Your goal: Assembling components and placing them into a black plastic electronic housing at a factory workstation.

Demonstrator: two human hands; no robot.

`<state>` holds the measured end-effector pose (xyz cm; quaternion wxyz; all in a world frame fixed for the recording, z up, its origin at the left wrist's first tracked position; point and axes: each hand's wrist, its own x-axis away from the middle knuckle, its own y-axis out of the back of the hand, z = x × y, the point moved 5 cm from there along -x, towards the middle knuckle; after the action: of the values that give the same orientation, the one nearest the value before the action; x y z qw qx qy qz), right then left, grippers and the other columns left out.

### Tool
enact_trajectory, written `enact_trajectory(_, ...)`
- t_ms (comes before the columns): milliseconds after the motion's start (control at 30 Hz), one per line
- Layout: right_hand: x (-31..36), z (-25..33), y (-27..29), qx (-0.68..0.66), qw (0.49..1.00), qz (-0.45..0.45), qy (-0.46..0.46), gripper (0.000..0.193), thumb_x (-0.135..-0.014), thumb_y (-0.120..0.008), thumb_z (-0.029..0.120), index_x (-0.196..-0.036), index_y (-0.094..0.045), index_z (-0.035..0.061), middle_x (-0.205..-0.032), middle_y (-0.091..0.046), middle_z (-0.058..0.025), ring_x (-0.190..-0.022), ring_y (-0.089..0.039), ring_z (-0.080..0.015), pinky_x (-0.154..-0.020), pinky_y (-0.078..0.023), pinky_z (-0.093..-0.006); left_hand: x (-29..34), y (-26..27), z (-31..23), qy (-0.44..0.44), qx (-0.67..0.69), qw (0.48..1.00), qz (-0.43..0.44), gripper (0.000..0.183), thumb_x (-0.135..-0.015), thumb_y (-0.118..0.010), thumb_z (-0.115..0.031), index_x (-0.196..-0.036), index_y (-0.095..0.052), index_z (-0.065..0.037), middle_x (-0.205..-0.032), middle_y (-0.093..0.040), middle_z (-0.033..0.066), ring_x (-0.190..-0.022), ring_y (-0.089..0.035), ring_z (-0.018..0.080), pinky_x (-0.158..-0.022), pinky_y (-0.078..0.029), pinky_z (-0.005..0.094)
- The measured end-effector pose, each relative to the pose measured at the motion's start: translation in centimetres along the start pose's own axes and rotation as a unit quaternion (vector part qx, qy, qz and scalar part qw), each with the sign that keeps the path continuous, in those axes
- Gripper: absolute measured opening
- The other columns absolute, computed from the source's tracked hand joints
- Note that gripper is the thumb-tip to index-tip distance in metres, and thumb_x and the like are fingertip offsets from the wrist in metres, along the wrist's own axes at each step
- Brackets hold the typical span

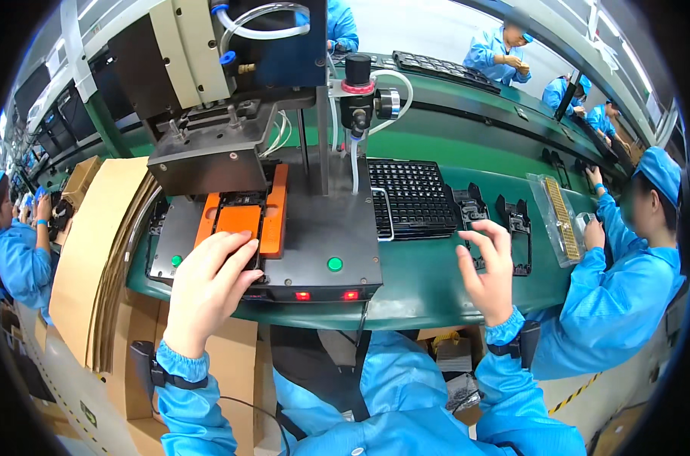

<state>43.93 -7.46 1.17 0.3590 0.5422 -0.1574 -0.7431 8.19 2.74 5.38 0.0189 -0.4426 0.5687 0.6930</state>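
My left hand (210, 287) lies over the near end of an orange fixture (273, 228) on the bench press. Its fingers are stretched out against a black plastic frame (263, 234) seated around the fixture's raised orange block (238, 219); the palm hides part of that end. Above the far end hangs the press head (208, 163), apart from the block. My right hand (487, 273) is held over the green table with thumb and fingers apart and nothing between them. Just beyond it lies a black plastic bracket (472, 209), partly covered by the fingers.
Another black bracket (518, 235) and a bag of gold strips (561, 220) lie to the right. Black trays (412, 199) are stacked beside the press. Green buttons (335, 264) sit on its base. Cardboard sheets (102, 258) stand at left; a co-worker (626, 258) sits close at right.
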Motion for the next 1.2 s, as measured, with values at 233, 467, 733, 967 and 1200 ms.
enact_trajectory(233, -1.5, 1.8, -3.0, -0.030, 0.998, 0.027, 0.048, 0.023, -0.084, -0.071, 0.007, -0.106, -0.067, 0.0050, -0.117, -0.056, -0.0142, -0.113, -0.054, -0.0323, -0.097, -0.045, -0.0406, -1.1, 1.0, 0.0, -0.076, -0.014, 0.995, -0.069, 0.038, -0.076, -0.075, -0.004, -0.113, -0.066, 0.001, -0.092, -0.062, 0.0132, -0.080, -0.059, 0.0318, -0.071, -0.049, 0.0396)
enact_trajectory(467, -5.1, -0.9, -4.7, 0.027, 0.995, 0.060, 0.077, 0.018, -0.085, -0.070, 0.010, -0.100, -0.065, 0.0038, -0.102, -0.060, -0.0115, -0.099, -0.058, -0.0309, -0.087, -0.049, -0.0400, 7.4, 3.1, -0.9, -0.149, -0.126, 0.966, -0.172, 0.028, -0.084, -0.071, 0.000, -0.111, -0.066, 0.004, -0.094, -0.063, 0.0141, -0.081, -0.062, 0.0292, -0.073, -0.050, 0.0408)
enact_trajectory(733, -9.1, -2.1, -10.5, 0.054, 0.980, 0.153, 0.119, 0.014, -0.087, -0.069, 0.018, -0.094, -0.070, 0.0061, -0.093, -0.064, -0.0108, -0.092, -0.062, -0.0314, -0.082, -0.052, -0.0416, 24.9, 13.5, -2.1, 0.081, -0.338, 0.888, -0.300, 0.032, -0.097, -0.066, -0.028, -0.096, -0.066, 0.004, -0.086, -0.067, 0.0163, -0.070, -0.062, 0.0298, -0.062, -0.052, 0.0394)
enact_trajectory(967, -9.5, -2.0, -9.1, 0.043, 0.975, 0.204, 0.073, 0.009, -0.088, -0.065, 0.004, -0.093, -0.067, -0.0035, -0.092, -0.065, -0.0162, -0.085, -0.065, -0.0314, -0.078, -0.051, -0.0356, 42.3, 10.5, 7.3, 0.626, -0.087, 0.734, -0.249, 0.028, -0.103, -0.054, -0.021, -0.113, -0.065, 0.003, -0.104, -0.069, 0.0104, -0.097, -0.062, 0.0189, -0.089, -0.048, 0.0306)
enact_trajectory(1200, -11.1, -3.6, -11.0, 0.046, 0.963, 0.258, 0.065, 0.009, -0.087, -0.063, -0.003, -0.095, -0.065, -0.0066, -0.091, -0.064, -0.0174, -0.077, -0.065, -0.0290, -0.070, -0.052, -0.0328, 56.0, 1.6, 18.3, 0.741, 0.109, 0.661, -0.052, 0.022, -0.097, -0.060, -0.021, -0.101, -0.066, 0.000, -0.077, -0.062, 0.0015, -0.066, -0.054, 0.0102, -0.059, -0.043, 0.0260)
